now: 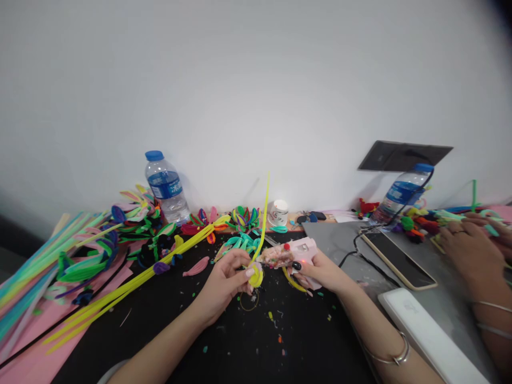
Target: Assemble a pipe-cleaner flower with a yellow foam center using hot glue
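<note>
My left hand (230, 274) pinches a yellow pipe cleaner (264, 221); its lower end is coiled into a small loop and its long free end points up. My right hand (320, 271) is wrapped round a pink glue gun (294, 250) with a small red light showing. The gun's nozzle points left and sits close to the coil; whether it touches cannot be made out. Under the right hand lies a yellow curved strip (294, 280). Just behind the hands is a bunch of teal pipe-cleaner loops (242, 244).
Bundled pipe cleaners (36, 272) and looped flowers (88, 261) crowd the left. Water bottles (166, 186) stand at the wall, with a paper cup (278, 213) between them. Right are a phone (400, 258), a black cable (356, 245), a white bar-shaped device (424, 330) and another person's hands (472, 248).
</note>
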Available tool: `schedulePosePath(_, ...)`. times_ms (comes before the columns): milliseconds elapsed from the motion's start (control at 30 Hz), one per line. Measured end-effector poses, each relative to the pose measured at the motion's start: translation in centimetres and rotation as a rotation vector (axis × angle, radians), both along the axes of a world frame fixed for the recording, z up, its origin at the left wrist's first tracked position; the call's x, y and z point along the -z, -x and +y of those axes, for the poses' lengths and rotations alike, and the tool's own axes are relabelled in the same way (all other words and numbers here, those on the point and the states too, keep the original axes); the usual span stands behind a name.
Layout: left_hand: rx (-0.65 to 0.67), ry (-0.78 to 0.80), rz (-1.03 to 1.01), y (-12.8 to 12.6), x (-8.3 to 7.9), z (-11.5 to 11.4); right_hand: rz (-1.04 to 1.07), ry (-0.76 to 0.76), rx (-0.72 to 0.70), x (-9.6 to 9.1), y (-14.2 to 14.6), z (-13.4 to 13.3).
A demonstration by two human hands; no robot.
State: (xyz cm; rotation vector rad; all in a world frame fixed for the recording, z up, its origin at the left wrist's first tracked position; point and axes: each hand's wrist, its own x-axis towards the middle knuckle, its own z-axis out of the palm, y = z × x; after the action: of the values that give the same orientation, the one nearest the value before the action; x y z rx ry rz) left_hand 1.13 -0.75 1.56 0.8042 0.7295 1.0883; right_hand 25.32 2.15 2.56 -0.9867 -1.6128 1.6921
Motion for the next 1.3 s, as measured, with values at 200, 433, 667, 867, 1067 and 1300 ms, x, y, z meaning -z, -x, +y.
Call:
schedulePosePath(200,0.003,0.006,-0.02,-0.05,-0.26,-0.07,0.022,-0.009,-0.001,-0.27,0.07,-0.02)
schedulePosePath(433,-0.004,0.021,-0.065,0.17,-0.14,0.06,0.061,0.027,-0.017,-0.5,-0.02,-0.19)
schedulePosePath(667,-0.004,0.033,-0.074,0.28,0.24,0.12,0.095,0.062,-0.011,-0.32,-0.05,-0.2)
schedulePosePath(867,-0.01,0.042,-0.083,0.43,0.64,0.19,0.115,0.062,-0.018,-0.2,-0.1,-0.23)
schedulePosePath(1067,0.001,0.031,-0.082,0.46,0.62,0.13,0.097,0.06,-0.012,-0.36,0.04,-0.24)
schedulePosePath(1300,-0.013,0.045,-0.07,0.42,0.56,0.16,0.055,0.077,-0.022,-0.61,0.1,-0.41)
